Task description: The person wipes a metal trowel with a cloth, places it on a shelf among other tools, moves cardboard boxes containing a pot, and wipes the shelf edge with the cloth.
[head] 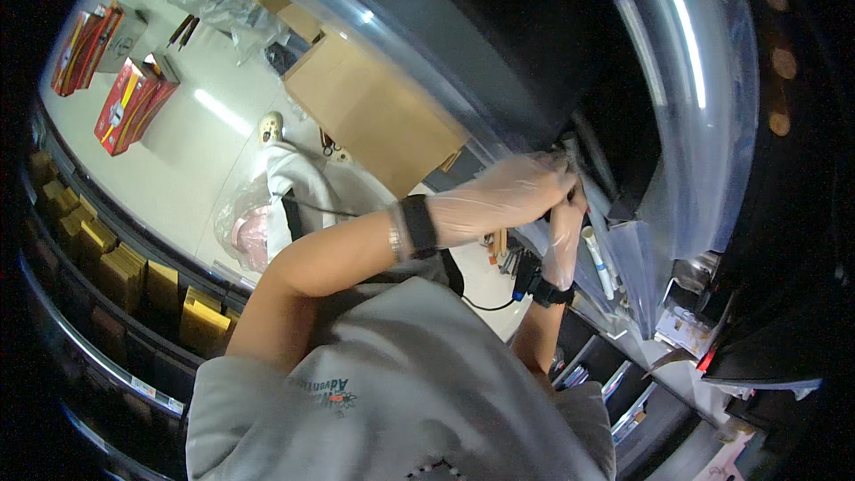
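Note:
My left hand [511, 194], in a thin clear plastic glove, reaches across to the edge of a dark panel [534, 67]. Close against its fingertips is my right hand [566, 230], gloved the same way. The fingers of both hands are bent and bunched together; what lies between them is hidden and blurred. A black band [419, 226] circles my left wrist, and a black strap [551, 292] is around the right one. Just right of my right hand, a white tube [598, 260] lies beside clear plastic sheeting [631, 274].
On the floor at left stand red boxes [123, 107]. A large cardboard box [374, 107] and crumpled clear plastic [220, 3] lie ahead. A dark shelf rack with yellow packs [204, 317] runs along my left. Small tools [511, 260] rest on a white surface below my hands.

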Demonstrator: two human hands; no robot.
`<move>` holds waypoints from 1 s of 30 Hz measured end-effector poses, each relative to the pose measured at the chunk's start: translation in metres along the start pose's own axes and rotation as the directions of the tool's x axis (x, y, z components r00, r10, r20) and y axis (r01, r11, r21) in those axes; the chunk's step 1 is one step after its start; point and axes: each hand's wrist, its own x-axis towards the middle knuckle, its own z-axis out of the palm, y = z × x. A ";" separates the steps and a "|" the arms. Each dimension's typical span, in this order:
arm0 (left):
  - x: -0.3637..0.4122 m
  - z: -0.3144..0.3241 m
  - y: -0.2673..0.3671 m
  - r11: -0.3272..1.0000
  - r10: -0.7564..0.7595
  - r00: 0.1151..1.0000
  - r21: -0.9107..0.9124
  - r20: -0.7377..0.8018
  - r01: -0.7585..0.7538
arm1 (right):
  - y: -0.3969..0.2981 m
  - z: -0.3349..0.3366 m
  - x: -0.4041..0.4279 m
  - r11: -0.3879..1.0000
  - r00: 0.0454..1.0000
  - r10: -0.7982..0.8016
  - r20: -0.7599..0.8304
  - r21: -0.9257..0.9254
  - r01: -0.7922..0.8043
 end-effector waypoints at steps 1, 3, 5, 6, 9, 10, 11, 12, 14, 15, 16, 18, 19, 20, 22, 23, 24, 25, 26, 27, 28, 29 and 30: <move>-0.006 -0.011 -0.006 0.999 0.043 0.995 0.035 -0.093 -0.040 | -0.013 0.002 -0.007 0.999 0.996 -0.020 -0.082 0.037 0.023; -0.010 -0.038 -0.009 0.989 -0.043 0.999 0.137 -0.021 0.046 | -0.028 -0.007 -0.022 0.960 0.946 0.221 -0.237 0.226 -0.168; -0.015 -0.054 -0.011 0.985 -0.035 0.991 0.165 -0.128 0.056 | 0.010 -0.026 -0.024 0.936 0.953 0.153 -0.261 0.349 -0.055; -0.019 -0.058 -0.012 0.986 -0.047 0.989 0.150 -0.138 0.068 | 0.012 -0.029 -0.028 0.821 0.946 0.275 -0.173 0.554 -0.138; -0.020 -0.053 -0.006 0.985 -0.043 0.991 0.159 -0.127 0.064 | 0.022 -0.031 -0.048 0.647 0.931 0.359 -0.066 0.736 -0.197; -0.022 -0.049 -0.002 0.984 -0.040 0.992 0.170 -0.116 0.060 | 0.024 -0.031 -0.054 0.570 0.932 0.364 -0.010 0.793 -0.214; -0.022 -0.045 0.003 0.981 -0.032 0.994 0.186 -0.108 0.052 | 0.025 -0.029 -0.058 0.488 0.931 0.362 0.047 0.841 -0.232; -0.021 -0.040 0.009 0.991 -0.038 0.994 0.125 -0.101 0.051 | 0.022 -0.025 -0.061 0.507 0.914 0.407 -0.007 0.834 -0.219; -0.022 -0.032 0.019 0.995 -0.091 0.994 0.026 -0.062 0.093 | 0.020 -0.025 -0.063 0.472 0.920 0.390 0.023 0.854 -0.221; -0.023 -0.032 0.024 0.995 -0.083 0.995 0.041 -0.052 0.086 | 0.021 -0.024 -0.064 0.450 0.925 0.376 0.049 0.863 -0.229; -0.024 -0.032 0.028 0.985 -0.170 0.985 0.038 0.040 0.169 | 0.028 -0.026 -0.065 0.393 0.920 0.379 0.103 0.882 -0.260; -0.029 -0.031 0.028 0.970 -0.240 0.963 0.079 0.119 0.232 | 0.024 -0.026 -0.067 0.365 0.948 0.296 0.117 0.903 -0.225; -0.032 -0.030 0.027 0.968 -0.243 0.963 0.096 0.120 0.232 | 0.017 -0.024 -0.067 0.349 0.969 0.213 0.129 0.916 -0.198; -0.035 -0.030 0.025 0.964 -0.262 0.954 0.085 0.144 0.252 | 0.009 -0.024 -0.072 0.376 0.965 0.224 0.136 0.902 -0.214; -0.044 -0.031 0.028 0.953 -0.299 0.941 0.097 0.158 0.286 | 0.010 -0.017 -0.074 0.362 0.968 0.161 0.193 0.901 -0.239; -0.050 -0.032 0.032 0.926 -0.359 0.910 -0.043 0.205 0.375 | 0.011 -0.013 -0.076 0.366 0.965 0.102 0.240 0.893 -0.260; -0.055 -0.035 0.032 0.870 -0.414 0.876 -0.176 0.247 0.461 | 0.010 -0.004 -0.078 0.378 0.967 0.081 0.242 0.890 -0.255; -0.060 -0.035 0.025 0.810 -0.421 0.853 -0.296 0.309 0.507 | 0.007 0.003 -0.080 0.391 0.967 0.057 0.247 0.886 -0.249; -0.066 -0.036 0.024 0.733 -0.427 0.847 -0.427 0.317 0.529 | 0.005 0.011 -0.081 0.363 0.958 0.021 0.287 0.890 -0.275; -0.072 -0.040 0.029 0.643 -0.437 0.844 -0.549 0.311 0.534 | 0.002 0.018 -0.078 0.337 0.942 -0.026 0.336 0.890 -0.308; -0.080 -0.040 0.030 0.569 -0.498 0.813 -0.593 0.302 0.569 | -0.003 0.025 -0.076 0.301 0.925 -0.114 0.363 0.900 -0.316; -0.086 -0.035 0.021 0.520 -0.544 0.792 -0.628 0.279 0.579 | -0.012 0.032 -0.073 0.298 0.907 -0.151 0.393 0.893 -0.337; -0.091 -0.038 0.026 0.458 -0.561 0.789 -0.701 0.249 0.547 | -0.024 0.031 -0.074 0.302 0.883 -0.167 0.440 0.875 -0.379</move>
